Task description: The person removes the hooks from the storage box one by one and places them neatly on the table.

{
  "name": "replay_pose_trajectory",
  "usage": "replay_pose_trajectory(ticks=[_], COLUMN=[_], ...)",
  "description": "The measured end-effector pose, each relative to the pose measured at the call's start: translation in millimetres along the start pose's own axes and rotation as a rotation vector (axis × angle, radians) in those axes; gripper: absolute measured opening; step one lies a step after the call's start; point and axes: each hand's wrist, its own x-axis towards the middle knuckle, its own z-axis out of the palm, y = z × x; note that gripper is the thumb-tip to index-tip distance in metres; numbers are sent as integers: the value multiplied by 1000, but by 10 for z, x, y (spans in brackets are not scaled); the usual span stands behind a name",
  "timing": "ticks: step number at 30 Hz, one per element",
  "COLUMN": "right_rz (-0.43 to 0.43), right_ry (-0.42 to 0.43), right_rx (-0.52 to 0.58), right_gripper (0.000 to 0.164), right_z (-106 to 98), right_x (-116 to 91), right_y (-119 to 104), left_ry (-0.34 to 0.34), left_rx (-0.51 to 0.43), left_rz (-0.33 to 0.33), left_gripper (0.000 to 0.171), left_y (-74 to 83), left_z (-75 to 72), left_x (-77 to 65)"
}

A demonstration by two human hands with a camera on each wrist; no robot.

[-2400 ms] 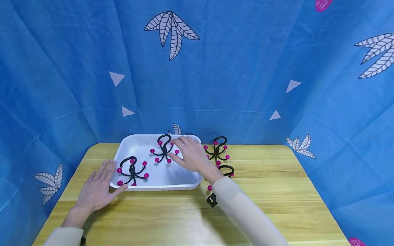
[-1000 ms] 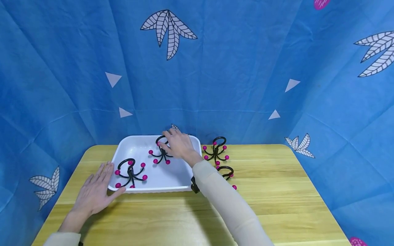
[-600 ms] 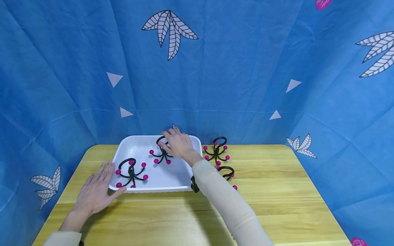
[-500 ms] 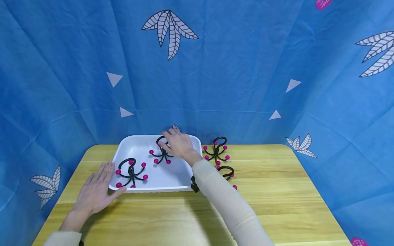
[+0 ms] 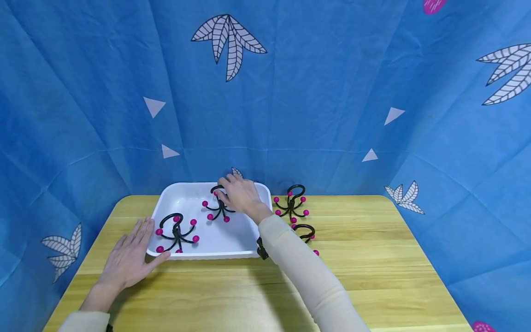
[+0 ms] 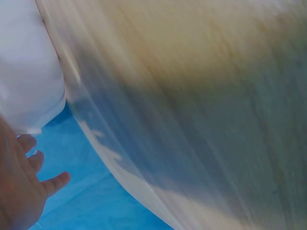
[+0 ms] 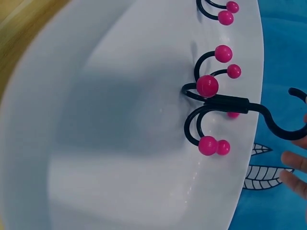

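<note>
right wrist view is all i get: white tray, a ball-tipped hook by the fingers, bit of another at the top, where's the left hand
Observer: The left hand is at the near left corner of the white tray.
Operator: any hooks outside the tray
Observer: Two, a farther hook and a nearer hook, on the wooden table right of it.
Operator: both fully visible
Observer: No, the right sleeve hides part of the nearer hook.

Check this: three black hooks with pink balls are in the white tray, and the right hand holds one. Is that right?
Not three: the head view shows two in the white tray, the near hook and the far hook, which the right hand does hold.
</note>
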Motion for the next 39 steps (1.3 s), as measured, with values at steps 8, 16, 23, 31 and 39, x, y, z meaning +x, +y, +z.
replay_pose_trajectory(ticks=[8, 16, 23, 31, 39], right_rz=[-50, -79, -79, -101, -162], right_ry=[33, 40, 50, 119, 252], right_rx=[11, 46, 43, 44, 16], right_gripper=[25, 18, 20, 19, 16], right_z=[-10, -43, -75, -176, -298], right_x=[-26, -82, -157, -239, -338], right_y=[6, 37, 42, 2, 24], left_ry=[14, 17, 9, 8, 0], left_rx=[-9, -8, -14, -5, -5], left_rz=[9, 13, 12, 11, 11], left_gripper=[112, 112, 113, 113, 113], left_y=[-10, -15, -28, -26, -32], left_z=[3, 10, 13, 1, -3], left_x=[-6, -14, -16, -10, -3])
